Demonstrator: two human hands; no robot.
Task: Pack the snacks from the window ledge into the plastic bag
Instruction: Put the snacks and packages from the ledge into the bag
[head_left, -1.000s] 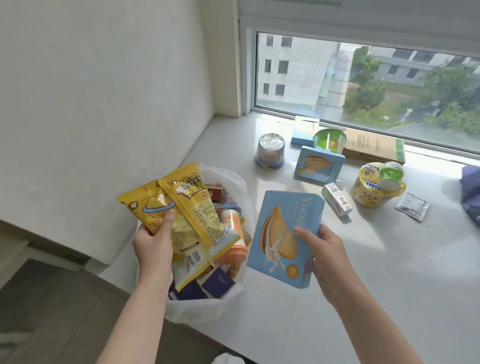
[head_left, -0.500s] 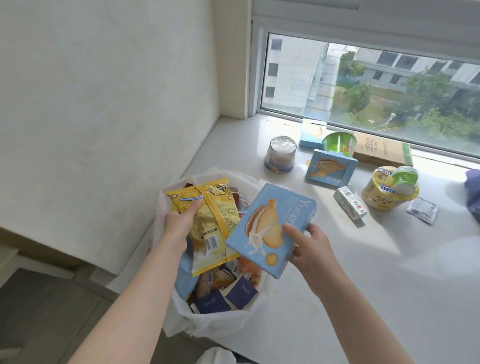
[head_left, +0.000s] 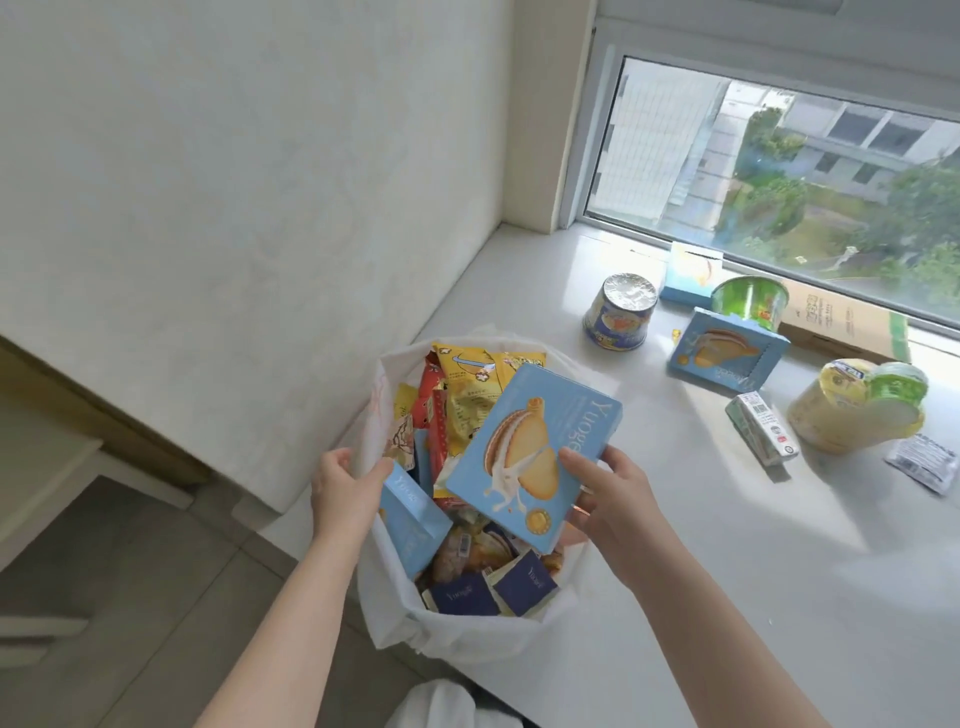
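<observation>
The blue biscuit box (head_left: 530, 452) hides much inside the plastic bag (head_left: 467, 636).

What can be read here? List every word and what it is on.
"Yuoge": side of the blue biscuit box over the plastic bag.
"Yuoge": each of two navy packets in the bag.
"Yuoge": small blue box in the bag.
Print on the cardboard box, cups and small carton: too blurred to read.

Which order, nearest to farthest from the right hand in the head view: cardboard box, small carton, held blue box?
1. blue box, held by the right hand.
2. small carton, on the ledge rightward.
3. cardboard box, by the window.
</observation>
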